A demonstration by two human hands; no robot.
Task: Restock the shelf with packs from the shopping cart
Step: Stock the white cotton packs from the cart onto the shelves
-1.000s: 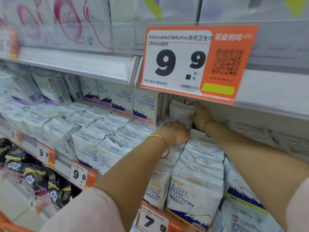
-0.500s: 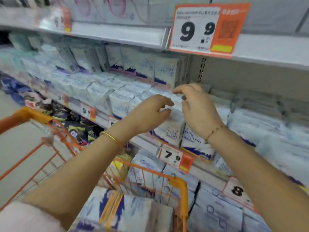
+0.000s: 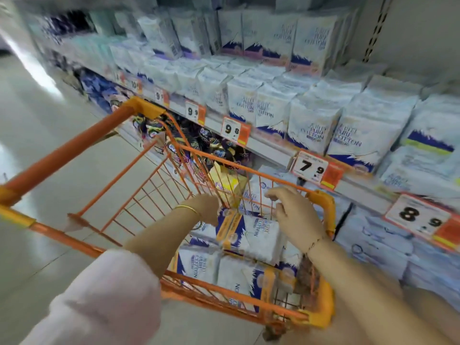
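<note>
Head view: my right hand [image 3: 296, 215] hangs loosely curled and empty over the packs [image 3: 254, 235] piled in the shopping cart [image 3: 323, 202]; my left hand [image 3: 207, 207] hides its fingers, so I cannot tell its grip. I'd clasp the top one by both ends, then lift to the shelf [image 3: 271, 151]

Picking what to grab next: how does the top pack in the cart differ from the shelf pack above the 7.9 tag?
The cart pack lies on its side with lettering running sideways; the shelf pack stands upright, facing out. The cart pack has a yellow band across one end; the shelf pack shows none. Both are white with blue PURE COTTON lettering.
</note>
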